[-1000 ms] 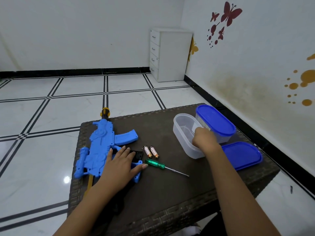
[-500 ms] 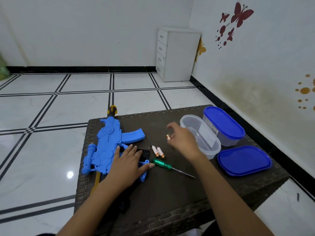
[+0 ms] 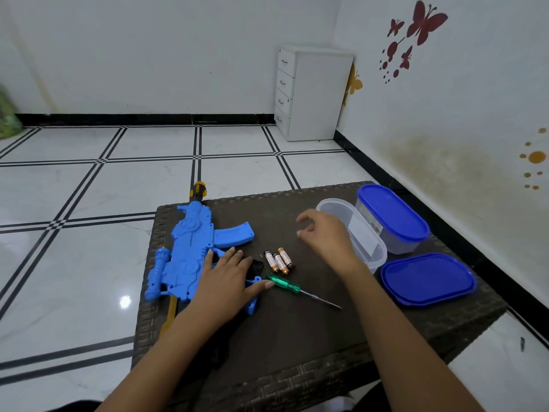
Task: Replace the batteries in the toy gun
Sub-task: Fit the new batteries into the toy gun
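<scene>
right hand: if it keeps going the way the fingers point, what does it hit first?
The right hand hovers with fingers aimed left; the toy gun's blue magazine looks first in line. Depth is unclear; it may pass above.

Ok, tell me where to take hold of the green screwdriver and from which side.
Grip the screwdriver by its green handle, pinching across its width from above. It lies flat on the table, handle toward the toy gun, thin shaft pointing right. The left hand rests on the gun with its thumb tip at the handle's end, so the free right hand probably suits better.
</scene>
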`<state>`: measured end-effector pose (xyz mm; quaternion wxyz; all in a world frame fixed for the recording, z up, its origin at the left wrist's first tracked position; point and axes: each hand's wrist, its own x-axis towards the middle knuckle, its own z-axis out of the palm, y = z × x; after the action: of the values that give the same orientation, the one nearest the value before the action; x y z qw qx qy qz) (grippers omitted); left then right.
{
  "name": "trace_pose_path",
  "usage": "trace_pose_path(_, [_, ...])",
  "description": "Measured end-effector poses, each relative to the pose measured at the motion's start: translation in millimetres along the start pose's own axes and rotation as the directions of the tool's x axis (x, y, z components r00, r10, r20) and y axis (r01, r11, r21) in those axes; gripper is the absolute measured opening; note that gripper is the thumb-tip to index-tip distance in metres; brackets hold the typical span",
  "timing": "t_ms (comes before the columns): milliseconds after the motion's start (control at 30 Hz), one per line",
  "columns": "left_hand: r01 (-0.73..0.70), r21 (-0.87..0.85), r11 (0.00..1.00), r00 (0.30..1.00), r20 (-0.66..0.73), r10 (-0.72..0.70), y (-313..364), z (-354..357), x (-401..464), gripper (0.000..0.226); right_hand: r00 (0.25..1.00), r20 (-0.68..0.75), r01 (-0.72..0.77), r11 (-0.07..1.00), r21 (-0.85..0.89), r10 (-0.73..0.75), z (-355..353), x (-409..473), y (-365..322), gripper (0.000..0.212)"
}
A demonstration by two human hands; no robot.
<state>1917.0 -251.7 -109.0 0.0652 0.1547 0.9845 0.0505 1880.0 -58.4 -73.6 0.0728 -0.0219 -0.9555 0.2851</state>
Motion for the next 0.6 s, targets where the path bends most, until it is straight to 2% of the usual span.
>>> trace_pose_path(100, [-0.020,-0.025,1.000,0.999,-0.035,0.019,8.7,-2.5,-2.8,0.087,0.995,-0.095,0.038,0.997,0.065,-0.032,-22.1,-8.7,12.8,0.020])
trace_pose_path(133, [-0.027,-0.019,0.999,0.999,-0.036,0.026,10.2,-3.6,-4.1,0.082,0.991,-0.126,0.047,0.996,0.081,-0.037,-29.3,-12.3,17.8,0.019])
trace_pose_path(233, [-0.064,-0.021,0.998,0.994,-0.091,0.062,18.6,-3.3,-3.7,0.092,0.985,-0.174,0.020,0.990,0.139,0.005,-54.7,-25.1,44.3,0.009])
trace_pose_path(300, [-0.079,-0.068,0.995,0.989,-0.128,0.070,15.2,-3.6,-5.2,0.092,0.990,-0.133,-0.011,0.982,0.190,0.037,-63.0,-28.8,64.4,0.011])
trace_pose_path(333, [-0.153,-0.091,0.984,0.979,-0.148,0.139,45.3,-4.4,-3.4,0.091,0.983,-0.163,-0.061,0.984,0.167,0.089,-87.8,-51.3,96.3,0.013])
trace_pose_path(400, [-0.183,-0.198,0.963,0.968,-0.207,0.141,55.5,-8.5,-4.5,0.087,0.991,-0.069,-0.101,0.986,0.136,0.111,-100.2,-58.1,126.9,0.013])
trace_pose_path(433, [-0.194,-0.265,0.945,0.963,-0.235,0.132,61.2,-10.6,-4.8,0.078,0.992,0.018,-0.128,0.984,0.125,0.127,-105.0,-61.6,137.1,0.024])
trace_pose_path(500, [-0.198,-0.373,0.906,0.961,-0.258,0.104,78.7,-13.4,-3.9,0.061,0.956,0.235,-0.191,0.981,0.038,0.177,-110.6,-68.1,156.9,0.062])
trace_pose_path(567, [-0.179,-0.522,0.834,0.967,-0.251,0.050,96.1,-12.3,-0.2,0.052,0.895,0.383,-0.184,0.972,-0.147,0.227,-107.9,-70.9,173.7,0.093])
trace_pose_path(600, [-0.162,-0.599,0.784,0.972,-0.234,0.022,105.7,-11.5,2.2,0.050,0.875,0.422,-0.157,0.964,-0.214,0.237,-105.1,-72.3,180.6,0.103])
